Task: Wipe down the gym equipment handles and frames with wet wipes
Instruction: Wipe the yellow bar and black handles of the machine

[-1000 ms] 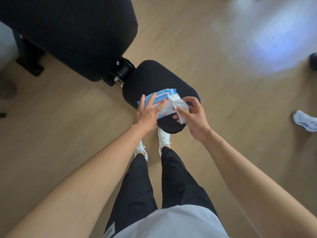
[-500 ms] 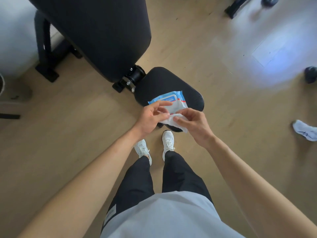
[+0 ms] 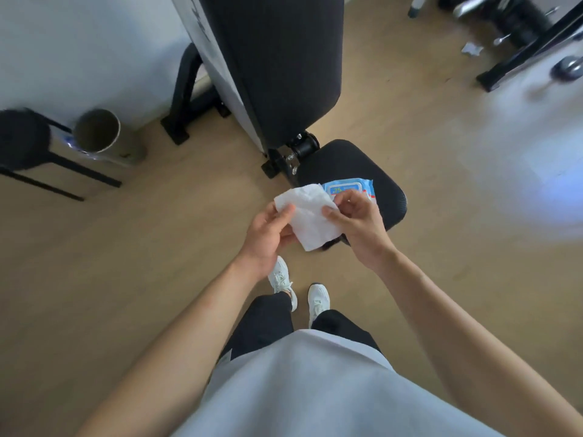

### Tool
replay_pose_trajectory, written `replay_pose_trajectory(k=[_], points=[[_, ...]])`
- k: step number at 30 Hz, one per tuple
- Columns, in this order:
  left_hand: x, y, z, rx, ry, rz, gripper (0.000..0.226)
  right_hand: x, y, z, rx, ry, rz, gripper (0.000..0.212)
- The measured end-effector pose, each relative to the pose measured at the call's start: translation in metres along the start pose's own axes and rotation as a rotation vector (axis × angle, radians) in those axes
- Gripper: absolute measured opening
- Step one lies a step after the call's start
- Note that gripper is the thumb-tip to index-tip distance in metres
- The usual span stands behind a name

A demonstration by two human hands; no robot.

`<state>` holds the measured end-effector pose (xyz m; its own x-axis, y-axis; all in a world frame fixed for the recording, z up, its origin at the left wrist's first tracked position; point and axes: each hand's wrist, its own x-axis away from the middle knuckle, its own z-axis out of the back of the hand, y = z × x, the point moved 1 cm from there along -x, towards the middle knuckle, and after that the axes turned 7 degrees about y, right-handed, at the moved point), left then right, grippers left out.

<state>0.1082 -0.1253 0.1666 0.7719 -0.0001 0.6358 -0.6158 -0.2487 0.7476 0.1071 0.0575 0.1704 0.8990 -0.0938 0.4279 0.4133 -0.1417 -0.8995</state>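
A white wet wipe [image 3: 310, 216] is spread between my two hands above the floor, in front of the bench. My left hand [image 3: 271, 231] pinches its left edge with the thumb on top. My right hand [image 3: 356, 222] pinches its right edge. Behind my right hand a blue wet-wipe pack [image 3: 348, 188] lies on the black bench seat [image 3: 372, 175]. The seat joins a tall black backrest [image 3: 277, 64] at a metal hinge [image 3: 295, 151].
A steel bin [image 3: 101, 134] and a black stool [image 3: 22, 140] stand at the left by the white wall. The bench's black frame leg [image 3: 181, 99] rests on the wooden floor. Other equipment bases [image 3: 520, 55] and a crumpled wipe [image 3: 471, 48] lie at the top right.
The wipe has come free of the pack and is now unfolded between both hands. My left hand left the pack and took the wipe's edge. My view has tilted up.
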Motion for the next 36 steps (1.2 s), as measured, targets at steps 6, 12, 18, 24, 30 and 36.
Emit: replay_pose_trajectory(k=[6, 12, 18, 24, 30, 36], points=[[0.047, 0.017, 0.025, 0.085, 0.199, -0.065, 0.022, 0.03, -0.013, -0.043, -0.211, -0.211, -0.117, 0.02], [0.071, 0.045, 0.079, -0.131, 0.168, -0.208, 0.054, 0.056, -0.028, -0.103, -0.045, -0.282, 0.045, 0.027], [0.076, 0.085, 0.167, -0.335, 0.332, -0.438, 0.039, 0.066, -0.038, -0.19, 0.041, -0.282, 0.123, 0.046], [0.078, 0.128, 0.272, -0.301, 0.381, -0.441, 0.02, 0.066, -0.055, -0.28, 0.12, -0.262, 0.147, 0.058], [0.087, 0.182, 0.334, 0.009, 0.149, -0.242, 0.031, 0.062, -0.074, -0.359, 0.187, -0.29, 0.021, 0.024], [0.051, 0.237, 0.363, -0.117, 0.116, -0.345, 0.046, 0.042, -0.108, -0.425, 0.066, -0.343, 0.051, 0.031]])
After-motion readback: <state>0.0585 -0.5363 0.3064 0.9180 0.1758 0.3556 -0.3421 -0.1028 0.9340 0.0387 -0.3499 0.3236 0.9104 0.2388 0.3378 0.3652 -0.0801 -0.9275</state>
